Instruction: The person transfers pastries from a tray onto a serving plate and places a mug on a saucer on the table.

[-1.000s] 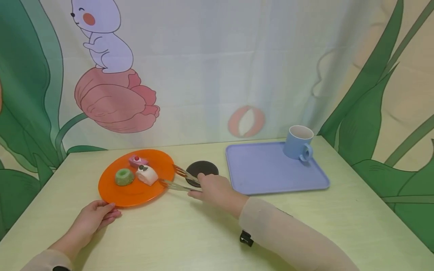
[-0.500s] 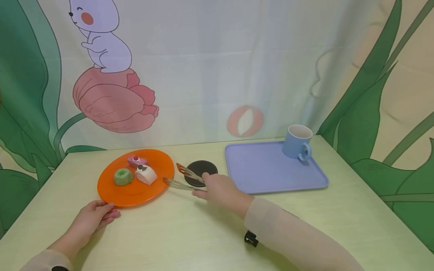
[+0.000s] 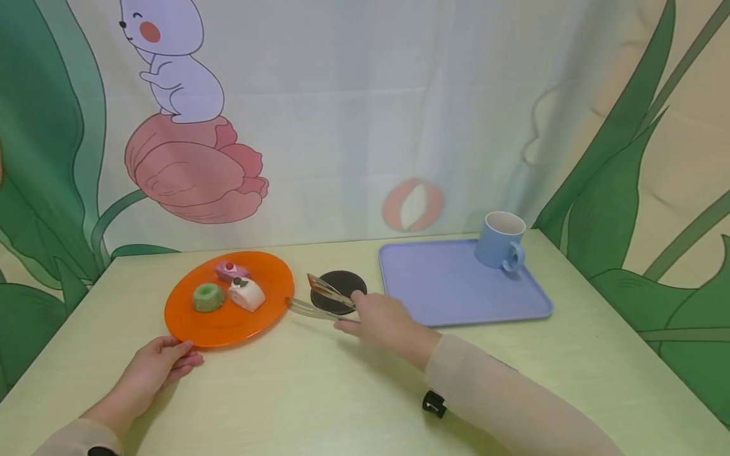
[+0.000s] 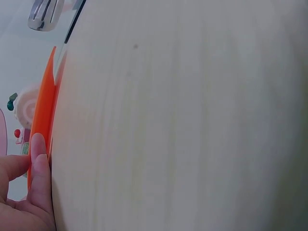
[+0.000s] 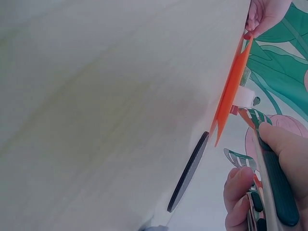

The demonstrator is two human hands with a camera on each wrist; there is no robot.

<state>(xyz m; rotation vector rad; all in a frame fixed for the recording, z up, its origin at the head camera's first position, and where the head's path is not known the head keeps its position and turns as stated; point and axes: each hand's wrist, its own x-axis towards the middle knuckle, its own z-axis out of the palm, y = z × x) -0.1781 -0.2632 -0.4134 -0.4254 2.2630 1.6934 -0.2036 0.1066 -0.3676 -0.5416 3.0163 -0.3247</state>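
Observation:
My left hand (image 3: 149,372) pinches the near-left rim of an orange plate (image 3: 276,272), thumb above and fingers below. On the plate sit a green ring-shaped cake (image 3: 208,297), a white roll cake (image 3: 248,295) and a pink cake piece (image 3: 230,272) with a red berry on top. My right hand (image 3: 384,322) grips metal tongs (image 3: 320,311) with dark green grips (image 5: 279,187) that show in the right wrist view. The tongs' slotted ends stand apart with nothing between them, just right of the plate and partly over a black round coaster (image 3: 343,280).
To the right lies a lilac rectangular tray (image 3: 456,285). A blue mug (image 3: 493,246) stands in its far right corner. A printed curtain (image 3: 342,126) hangs behind the table's back edge.
My right hand and the tongs have moved right, away from the plate's right rim and the white roll cake. The left hand and the cakes have stayed in place.

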